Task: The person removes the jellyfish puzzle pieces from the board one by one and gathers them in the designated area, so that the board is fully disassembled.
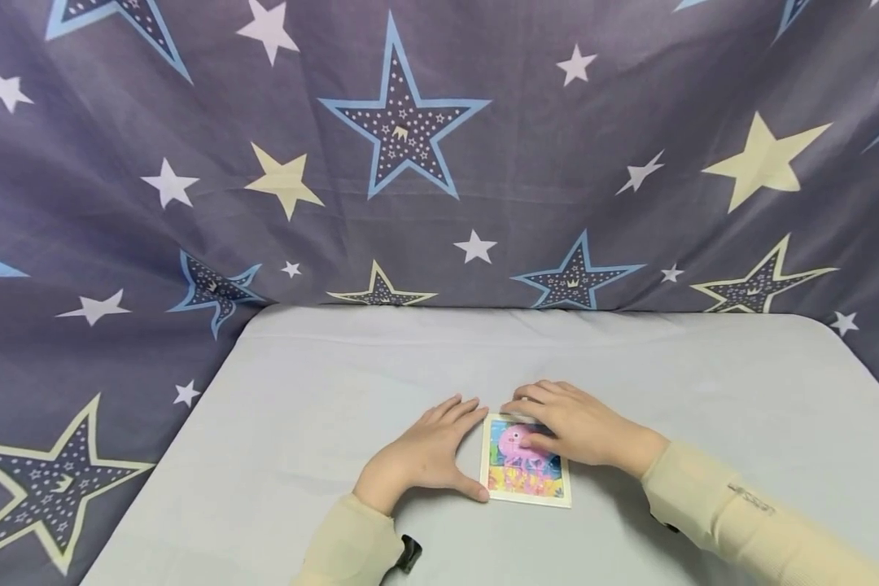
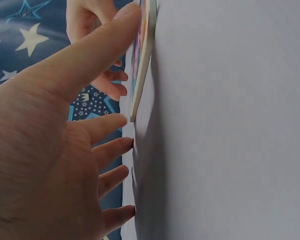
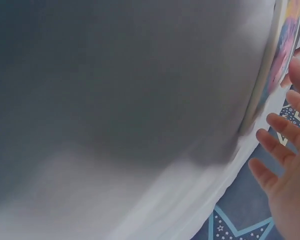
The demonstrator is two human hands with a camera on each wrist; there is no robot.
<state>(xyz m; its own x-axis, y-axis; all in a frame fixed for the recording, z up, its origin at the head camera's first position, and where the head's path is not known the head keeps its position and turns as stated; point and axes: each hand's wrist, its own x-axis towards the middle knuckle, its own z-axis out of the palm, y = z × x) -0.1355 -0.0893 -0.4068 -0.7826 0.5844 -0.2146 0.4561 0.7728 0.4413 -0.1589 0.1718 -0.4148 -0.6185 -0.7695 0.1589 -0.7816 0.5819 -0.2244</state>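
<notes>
A small square picture puzzle (image 1: 526, 480) with a pale frame lies on the table, showing a pink octopus over blue, green and yellow. My left hand (image 1: 430, 456) is spread along its left side, thumb at the near left corner and fingertips near the far left corner. From the right, my right hand (image 1: 575, 423) reaches over the puzzle. Its thumb lies over the octopus, and its other fingers extend past the far edge, covering the upper right part. In the left wrist view, the left thumb (image 2: 90, 55) overlaps the frame and the fingers are loosely straight.
A pale grey cloth covers the table (image 1: 300, 391). Behind it and along the sides hangs a dark curtain (image 1: 439, 220) printed with stars. A black strap piece (image 1: 408, 553) shows at the left cuff.
</notes>
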